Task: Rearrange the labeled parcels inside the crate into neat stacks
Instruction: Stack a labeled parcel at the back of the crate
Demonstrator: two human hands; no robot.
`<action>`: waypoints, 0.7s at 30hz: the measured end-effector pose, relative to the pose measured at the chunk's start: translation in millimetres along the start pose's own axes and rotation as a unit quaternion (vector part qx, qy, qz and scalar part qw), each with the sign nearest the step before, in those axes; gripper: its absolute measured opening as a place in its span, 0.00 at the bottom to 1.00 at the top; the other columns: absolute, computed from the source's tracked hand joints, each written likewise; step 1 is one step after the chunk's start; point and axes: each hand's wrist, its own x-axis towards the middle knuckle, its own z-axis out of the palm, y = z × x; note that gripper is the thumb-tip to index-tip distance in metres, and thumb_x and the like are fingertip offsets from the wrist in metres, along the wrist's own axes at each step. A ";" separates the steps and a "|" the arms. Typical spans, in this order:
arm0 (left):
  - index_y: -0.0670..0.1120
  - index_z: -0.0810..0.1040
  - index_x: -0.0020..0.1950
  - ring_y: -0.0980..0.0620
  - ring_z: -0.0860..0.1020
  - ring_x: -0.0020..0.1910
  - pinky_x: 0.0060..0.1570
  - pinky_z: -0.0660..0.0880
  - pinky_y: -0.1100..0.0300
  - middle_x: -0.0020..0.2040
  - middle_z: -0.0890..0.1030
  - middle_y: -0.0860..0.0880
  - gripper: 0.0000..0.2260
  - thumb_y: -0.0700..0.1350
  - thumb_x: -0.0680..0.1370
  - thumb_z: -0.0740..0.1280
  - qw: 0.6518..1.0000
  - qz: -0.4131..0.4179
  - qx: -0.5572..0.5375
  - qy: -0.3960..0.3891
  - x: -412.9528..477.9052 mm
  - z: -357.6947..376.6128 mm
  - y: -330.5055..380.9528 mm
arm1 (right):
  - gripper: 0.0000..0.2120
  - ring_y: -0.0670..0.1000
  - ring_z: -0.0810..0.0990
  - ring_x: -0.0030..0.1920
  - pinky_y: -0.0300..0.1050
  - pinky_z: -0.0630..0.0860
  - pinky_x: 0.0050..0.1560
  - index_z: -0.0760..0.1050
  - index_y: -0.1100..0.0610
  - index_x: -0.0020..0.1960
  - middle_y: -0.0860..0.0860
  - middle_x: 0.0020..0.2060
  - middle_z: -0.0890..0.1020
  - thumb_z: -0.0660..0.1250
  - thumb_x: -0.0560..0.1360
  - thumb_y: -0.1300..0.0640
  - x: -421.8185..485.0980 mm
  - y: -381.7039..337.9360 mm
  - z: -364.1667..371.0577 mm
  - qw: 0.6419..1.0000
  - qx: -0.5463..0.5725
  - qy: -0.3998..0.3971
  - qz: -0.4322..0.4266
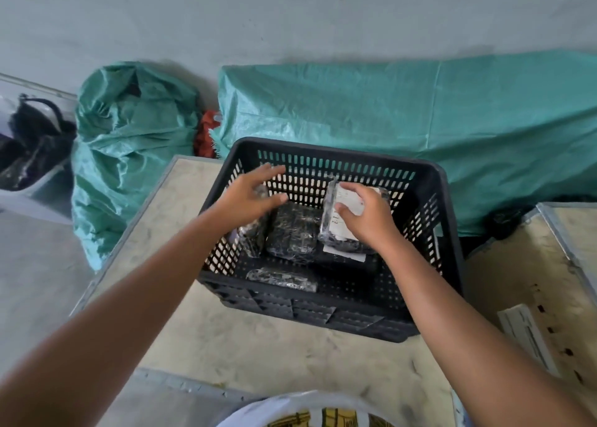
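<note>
A black slotted plastic crate (339,155) stands on a beige table. Inside lie several black parcels wrapped in clear film. My right hand (368,216) grips a parcel with a white label (336,213) at the right side of the crate, on top of another labelled parcel (345,258). My left hand (250,195) hovers with fingers spread above an upright parcel (255,236) at the crate's left wall. One parcel (295,232) lies flat in the middle and another (281,279) leans against the near wall.
The beige table (258,339) has a metal edge. Green woven sacks (129,142) and a green tarpaulin (420,116) lie behind it. A second table (523,284) stands at the right with a white strip (529,339) on it. A bin of dark items (29,145) sits far left.
</note>
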 end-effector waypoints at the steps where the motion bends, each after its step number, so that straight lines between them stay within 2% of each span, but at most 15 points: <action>1: 0.65 0.70 0.73 0.49 0.62 0.77 0.73 0.64 0.42 0.80 0.63 0.50 0.29 0.60 0.73 0.73 0.999 0.008 0.016 0.030 -3.7 -11.5 -6.0 | 0.21 0.51 0.72 0.71 0.44 0.65 0.67 0.75 0.50 0.71 0.50 0.71 0.76 0.72 0.79 0.52 2.1 -7.8 8.5 1.000 0.021 -0.022 0.003; 4: 0.63 0.72 0.73 0.42 0.53 0.80 0.75 0.55 0.39 0.80 0.61 0.46 0.27 0.58 0.75 0.72 0.992 0.006 0.104 0.073 -11.3 -36.3 -28.9 | 0.22 0.55 0.68 0.75 0.46 0.63 0.68 0.74 0.48 0.72 0.50 0.75 0.72 0.72 0.79 0.53 10.4 -24.4 39.8 0.992 0.071 -0.102 0.021; 6: 0.62 0.71 0.74 0.36 0.48 0.80 0.75 0.52 0.36 0.81 0.57 0.40 0.27 0.55 0.76 0.73 0.986 -0.052 0.141 0.068 -15.1 -44.3 -46.3 | 0.22 0.57 0.68 0.75 0.52 0.65 0.71 0.74 0.49 0.72 0.51 0.75 0.71 0.72 0.79 0.54 18.1 -29.6 62.7 0.987 0.069 -0.143 0.028; 7: 0.62 0.71 0.74 0.35 0.49 0.79 0.75 0.53 0.36 0.80 0.56 0.37 0.27 0.55 0.76 0.73 0.983 -0.087 0.154 0.057 -17.5 -46.0 -54.6 | 0.23 0.57 0.68 0.75 0.54 0.66 0.72 0.74 0.49 0.73 0.51 0.75 0.71 0.72 0.79 0.54 22.1 -30.4 73.8 0.985 0.057 -0.161 0.029; 9: 0.61 0.71 0.74 0.38 0.60 0.78 0.74 0.61 0.45 0.77 0.64 0.36 0.27 0.51 0.77 0.73 0.982 -0.120 0.144 0.034 -23.1 -45.6 -67.8 | 0.24 0.57 0.70 0.74 0.50 0.66 0.70 0.74 0.52 0.73 0.52 0.74 0.73 0.73 0.78 0.55 29.2 -27.9 94.6 0.981 0.031 -0.187 0.031; 11: 0.57 0.74 0.73 0.48 0.73 0.70 0.70 0.68 0.55 0.72 0.75 0.45 0.25 0.43 0.77 0.73 0.992 -0.109 0.061 0.037 -27.5 -41.5 -74.6 | 0.26 0.57 0.72 0.72 0.42 0.65 0.66 0.74 0.55 0.73 0.55 0.71 0.76 0.75 0.76 0.58 34.5 -21.1 113.3 0.978 0.008 -0.204 0.033; 13: 0.53 0.75 0.73 0.57 0.76 0.66 0.70 0.70 0.56 0.67 0.78 0.51 0.26 0.37 0.77 0.71 0.993 -0.102 -0.003 0.055 -27.3 -38.5 -78.9 | 0.31 0.59 0.71 0.73 0.45 0.66 0.69 0.72 0.58 0.75 0.59 0.71 0.74 0.77 0.74 0.58 38.7 -11.0 131.9 0.972 -0.039 -0.231 0.029; 15: 0.54 0.73 0.74 0.61 0.75 0.65 0.68 0.70 0.61 0.64 0.79 0.53 0.28 0.36 0.77 0.70 0.992 -0.108 -0.017 0.065 -24.6 -37.6 -82.2 | 0.38 0.64 0.64 0.76 0.56 0.62 0.75 0.67 0.56 0.78 0.63 0.75 0.68 0.79 0.72 0.54 41.7 -0.6 149.2 0.955 -0.118 -0.270 0.028; 17: 0.56 0.70 0.76 0.64 0.75 0.63 0.64 0.69 0.67 0.63 0.79 0.55 0.30 0.36 0.77 0.70 0.991 -0.111 -0.024 0.067 -23.5 -38.3 -86.3 | 0.44 0.67 0.49 0.80 0.65 0.51 0.78 0.60 0.51 0.81 0.63 0.80 0.56 0.79 0.71 0.52 41.7 10.0 163.4 0.930 -0.176 -0.320 0.032; 19: 0.57 0.68 0.77 0.72 0.74 0.58 0.58 0.69 0.73 0.63 0.78 0.58 0.31 0.35 0.77 0.69 0.992 -0.105 -0.022 0.066 -24.4 -38.6 -88.9 | 0.49 0.68 0.37 0.79 0.70 0.41 0.76 0.53 0.46 0.83 0.61 0.82 0.42 0.79 0.72 0.53 38.7 19.2 172.1 0.896 -0.241 -0.371 0.034; 21: 0.58 0.68 0.77 0.77 0.73 0.49 0.50 0.70 0.77 0.61 0.77 0.60 0.32 0.34 0.77 0.68 0.992 -0.102 -0.020 0.064 -23.3 -38.5 -90.8 | 0.53 0.68 0.31 0.77 0.71 0.37 0.75 0.44 0.42 0.83 0.58 0.80 0.34 0.78 0.73 0.54 38.2 23.9 176.6 0.858 -0.327 -0.395 0.024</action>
